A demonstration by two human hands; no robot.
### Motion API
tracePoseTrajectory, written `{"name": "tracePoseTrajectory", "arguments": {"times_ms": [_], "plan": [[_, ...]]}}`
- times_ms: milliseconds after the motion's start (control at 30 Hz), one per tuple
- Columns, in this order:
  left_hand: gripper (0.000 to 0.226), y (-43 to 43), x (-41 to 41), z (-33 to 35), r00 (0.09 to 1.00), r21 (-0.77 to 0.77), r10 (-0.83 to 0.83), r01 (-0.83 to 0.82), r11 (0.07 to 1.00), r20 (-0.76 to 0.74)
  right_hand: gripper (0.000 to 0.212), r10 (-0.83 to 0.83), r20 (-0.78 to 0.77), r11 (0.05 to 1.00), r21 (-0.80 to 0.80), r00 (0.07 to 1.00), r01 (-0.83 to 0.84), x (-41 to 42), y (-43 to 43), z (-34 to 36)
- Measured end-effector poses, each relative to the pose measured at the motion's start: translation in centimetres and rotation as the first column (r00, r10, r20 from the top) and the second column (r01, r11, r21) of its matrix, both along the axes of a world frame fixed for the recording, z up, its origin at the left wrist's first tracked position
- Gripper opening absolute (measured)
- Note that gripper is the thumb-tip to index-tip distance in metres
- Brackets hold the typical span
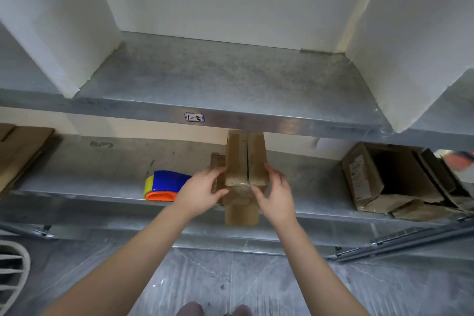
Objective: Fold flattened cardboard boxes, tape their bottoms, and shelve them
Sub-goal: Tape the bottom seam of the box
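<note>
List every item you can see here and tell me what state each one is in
small cardboard box: folded, flaps closed, seam up, held on the lower shelf
left hand: gripping the box's left side
right hand: gripping its right side
tape dispenser: lying on the shelf, untouched
large cardboard box: on its side, open, crumpled

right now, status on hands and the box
Both hands on small cardboard box, left hand and right hand gripping its sides at lower shelf edge. Flap seam on top. Tape dispenser left of box, apart.
</note>
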State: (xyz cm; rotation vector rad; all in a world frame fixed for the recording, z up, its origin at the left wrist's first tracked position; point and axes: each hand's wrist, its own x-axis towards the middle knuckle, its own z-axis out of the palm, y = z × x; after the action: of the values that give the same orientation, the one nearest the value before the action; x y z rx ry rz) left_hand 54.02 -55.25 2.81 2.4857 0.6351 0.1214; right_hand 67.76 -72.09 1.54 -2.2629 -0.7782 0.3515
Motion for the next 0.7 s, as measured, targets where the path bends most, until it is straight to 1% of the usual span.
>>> {"name": "tracePoseTrajectory", "arguments": {"times_ms": [67, 133, 167, 233, 367, 500, 600, 700], "plan": [[0.057, 1.1, -0.9, 0.5, 0.998, 0.145, -0.06, 0.061, 0.987, -0.012, 0.053, 0.007, 0.117, 0.999, -0.035, 0.993, -0.003, -0.6, -0.6, 0.7], [0.053, 2.0, -2.3, 0.9, 0.992, 0.292, -0.123, 0.126, 0.948, -0.027, 0.043, 0.053, 0.306, 0.997, -0.064, 0.951, -0.035, -1.3, -1.1, 1.4], [0.05, 2.4, -3.0, 0.9, 0.988, 0.357, -0.148, 0.149, 0.922, -0.029, 0.042, 0.083, 0.389, 0.995, -0.078, 0.917, -0.057, -1.8, -1.3, 1.8], [0.045, 2.9, -4.7, 1.2, 0.984, 0.45, -0.177, 0.168, 0.877, -0.021, 0.042, 0.144, 0.474, 0.99, -0.078, 0.868, -0.121, -3.0, -1.0, 2.2], [0.047, 4.3, -7.6, 1.6, 0.982, 0.547, -0.187, 0.178, 0.818, -0.04, 0.043, 0.263, 0.485, 0.961, -0.06, 0.834, -0.269, -6.5, 2.2, 2.7], [0.048, 7.4, -10.2, 0.8, 0.98, 0.543, -0.186, 0.191, 0.818, -0.064, 0.044, 0.351, 0.445, 0.932, -0.086, 0.824, -0.351, -10.2, 7.1, 2.2], [0.054, 10.0, -11.6, -0.3, 0.977, 0.536, -0.2, 0.211, 0.818, -0.078, 0.043, 0.357, 0.392, 0.934, -0.127, 0.848, -0.334, -11.8, 10.1, 0.5], [0.058, 12.1, -12.2, -1.2, 0.965, 0.493, -0.225, 0.261, 0.83, -0.131, 0.043, 0.297, 0.309, 0.952, -0.169, 0.903, -0.255, -12.3, 11.5, -1.8]]}}
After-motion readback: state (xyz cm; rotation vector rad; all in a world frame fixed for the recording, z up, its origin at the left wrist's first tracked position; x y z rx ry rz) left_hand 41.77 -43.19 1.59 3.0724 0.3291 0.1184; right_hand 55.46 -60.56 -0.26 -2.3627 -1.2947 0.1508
